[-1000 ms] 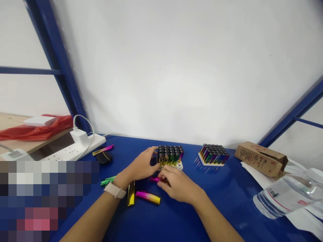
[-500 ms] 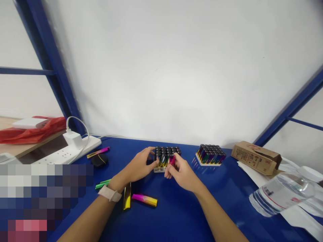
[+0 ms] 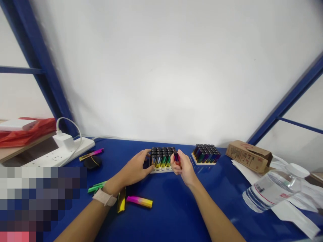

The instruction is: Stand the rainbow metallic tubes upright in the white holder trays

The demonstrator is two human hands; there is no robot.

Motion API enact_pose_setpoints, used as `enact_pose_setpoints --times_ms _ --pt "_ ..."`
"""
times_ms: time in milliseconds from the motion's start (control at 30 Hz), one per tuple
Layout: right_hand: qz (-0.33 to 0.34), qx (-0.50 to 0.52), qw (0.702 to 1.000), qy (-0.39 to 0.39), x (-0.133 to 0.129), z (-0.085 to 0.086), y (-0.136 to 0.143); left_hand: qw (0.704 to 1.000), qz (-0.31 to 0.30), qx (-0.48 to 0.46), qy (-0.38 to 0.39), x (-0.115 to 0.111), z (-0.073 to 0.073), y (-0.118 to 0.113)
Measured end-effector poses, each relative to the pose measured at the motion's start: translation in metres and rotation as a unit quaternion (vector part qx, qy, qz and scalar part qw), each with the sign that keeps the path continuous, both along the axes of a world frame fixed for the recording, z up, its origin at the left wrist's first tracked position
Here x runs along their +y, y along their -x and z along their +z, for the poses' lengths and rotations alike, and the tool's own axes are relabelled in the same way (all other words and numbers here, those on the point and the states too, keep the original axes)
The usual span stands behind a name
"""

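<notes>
Black-topped shiny tubes [image 3: 164, 156] stand in rows in a white tray [image 3: 164, 170] on the blue table. My left hand [image 3: 136, 168] holds the tray's left side, thumb at the front corner and fingers behind. Just right of the tray, my right hand [image 3: 182, 164] pinches a pink tube with a black top [image 3: 176, 157]. A second white tray [image 3: 205, 164] with similar darker tubes [image 3: 206, 153] stands farther right. Below my left hand lie a pink-and-yellow wrapper [image 3: 139, 201], a gold wrapper [image 3: 121, 200] and green wrappers [image 3: 97, 187].
A power strip [image 3: 59, 154] with a plugged-in charger [image 3: 63, 140], a black pouch [image 3: 92, 162] and a pink-gold wrapper [image 3: 91, 154] lie at the left. On the right are a cardboard box [image 3: 248, 156], a water bottle [image 3: 274, 188] and white paper [image 3: 294, 215].
My right hand has drawn away from the tray's front row to its right side with the pink tube between its fingers. The whole view has shifted slightly; my left hand stays on the tray.
</notes>
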State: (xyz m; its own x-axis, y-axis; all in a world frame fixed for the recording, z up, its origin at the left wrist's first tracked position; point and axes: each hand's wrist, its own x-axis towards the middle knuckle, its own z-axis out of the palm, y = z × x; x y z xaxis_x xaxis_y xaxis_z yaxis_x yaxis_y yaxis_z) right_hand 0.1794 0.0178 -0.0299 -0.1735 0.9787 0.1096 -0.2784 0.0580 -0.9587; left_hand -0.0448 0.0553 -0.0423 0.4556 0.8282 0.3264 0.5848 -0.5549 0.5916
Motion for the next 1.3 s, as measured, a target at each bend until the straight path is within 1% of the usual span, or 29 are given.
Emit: enact_pose_setpoints --times_ms 100,233,333,400,467,567,633,667,767,900,1033,1167,1300 --pt "-0.003 -0.001 1.0 0.013 0.002 -0.002 0.0 1.0 -0.004 -0.001 0.005 0.001 -0.001 0.0" --pt "-0.005 -0.016 1.0 0.025 0.003 0.0 0.0 1.0 -0.001 0.004 0.005 0.003 -0.003 0.001" --pt "0.0 -0.007 1.0 0.017 0.003 0.001 0.0 1.0 -0.004 0.007 0.007 0.003 -0.004 0.002" --pt "0.005 0.003 1.0 -0.007 0.003 0.002 0.0 1.0 -0.004 0.009 0.007 0.003 -0.004 0.002" --pt "-0.008 -0.001 0.999 -0.05 0.001 0.004 0.001 1.0 -0.003 0.008 0.009 0.003 -0.004 0.002" --pt "-0.046 -0.061 0.99 -0.116 -0.003 0.008 0.002 1.0 -0.004 0.006 0.009 0.002 -0.004 0.002" --pt "-0.058 -0.086 0.986 -0.134 -0.005 0.011 0.002 1.0 -0.004 0.008 0.005 0.002 -0.003 0.002" --pt "-0.059 -0.082 0.986 -0.133 -0.006 0.012 0.002 1.0 -0.003 0.009 0.003 0.003 -0.003 0.002" --pt "-0.074 -0.035 0.991 -0.111 -0.006 0.014 0.0 1.0 -0.002 0.008 0.003 0.003 -0.004 0.002" --pt "-0.093 0.026 0.994 -0.041 0.0 0.012 -0.005 1.0 0.002 0.0 0.005 0.004 -0.005 0.002" --pt "-0.118 0.034 0.992 0.019 0.006 0.008 -0.008 1.0 -0.001 0.005 0.007 0.003 -0.004 0.002" --pt "-0.12 0.03 0.992 0.021 0.007 0.006 -0.008 1.0 0.001 0.016 0.006 0.002 -0.003 0.002" --pt "-0.12 0.03 0.992 0.01 0.005 0.008 -0.006 1.0 0.004 0.021 0.01 0.002 -0.003 0.002"
